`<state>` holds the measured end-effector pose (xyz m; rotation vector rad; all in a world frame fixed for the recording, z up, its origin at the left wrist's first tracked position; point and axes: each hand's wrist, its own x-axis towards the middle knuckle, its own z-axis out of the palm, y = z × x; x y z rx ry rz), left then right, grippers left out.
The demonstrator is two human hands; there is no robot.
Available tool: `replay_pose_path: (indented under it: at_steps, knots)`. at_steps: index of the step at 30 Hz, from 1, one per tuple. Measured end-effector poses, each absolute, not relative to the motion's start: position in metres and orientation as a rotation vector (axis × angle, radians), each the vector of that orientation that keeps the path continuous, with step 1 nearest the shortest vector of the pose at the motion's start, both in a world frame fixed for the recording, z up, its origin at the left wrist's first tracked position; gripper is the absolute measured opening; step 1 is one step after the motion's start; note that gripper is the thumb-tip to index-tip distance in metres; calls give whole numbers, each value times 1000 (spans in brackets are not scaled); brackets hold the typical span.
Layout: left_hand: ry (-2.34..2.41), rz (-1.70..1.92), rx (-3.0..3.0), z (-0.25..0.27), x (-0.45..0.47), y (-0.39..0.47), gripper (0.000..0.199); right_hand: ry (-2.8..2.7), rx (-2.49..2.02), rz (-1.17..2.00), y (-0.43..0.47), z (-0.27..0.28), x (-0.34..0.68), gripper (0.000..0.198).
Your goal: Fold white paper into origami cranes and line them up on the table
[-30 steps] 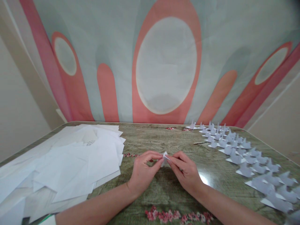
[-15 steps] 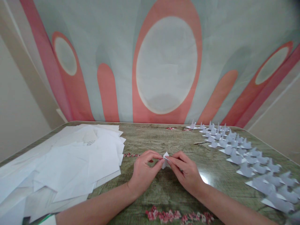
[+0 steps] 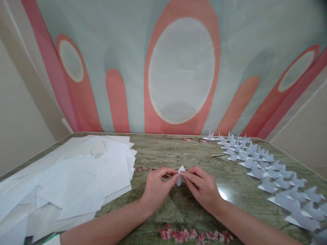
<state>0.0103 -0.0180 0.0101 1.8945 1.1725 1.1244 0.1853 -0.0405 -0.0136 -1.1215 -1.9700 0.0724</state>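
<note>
A small piece of folded white paper (image 3: pixel 181 180) is held upright just above the middle of the table. My left hand (image 3: pixel 159 185) pinches its left edge between thumb and fingers. From the other side my right hand (image 3: pixel 203 187) pinches it too, thumb and fingertips close to the left hand's. Its pointed top and lower tip show between the hands; the fingertips cover the rest, so its exact folds cannot be made out.
Loose white paper sheets (image 3: pixel 84 177) lie in a spread heap on the left. Several folded paper birds (image 3: pixel 267 185) stand in rows along the right side. The wood-grain table (image 3: pixel 158 149) has printed pink flowers (image 3: pixel 178 234); a painted backdrop (image 3: pixel 135 51) rises behind it.
Both hands stay almost in place, still pinching the folded paper. The paper has shifted very slightly to the right, and the left fingers have lowered a little.
</note>
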Motion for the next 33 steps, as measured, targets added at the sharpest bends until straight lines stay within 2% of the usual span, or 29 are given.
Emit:
replay_pose_path:
  at_steps: [22, 26, 33]
  knots:
    - [831, 1246, 2160, 15, 7, -19, 7, -1946, -980, 269, -46, -4, 181, 22]
    - [813, 1251, 2189, 14, 7, -21, 2, -1857, -982, 368, -47, 0, 180, 21]
    - [855, 1176, 2205, 13, 6, -20, 6, -1736, -1032, 576, -45, 4, 180, 19]
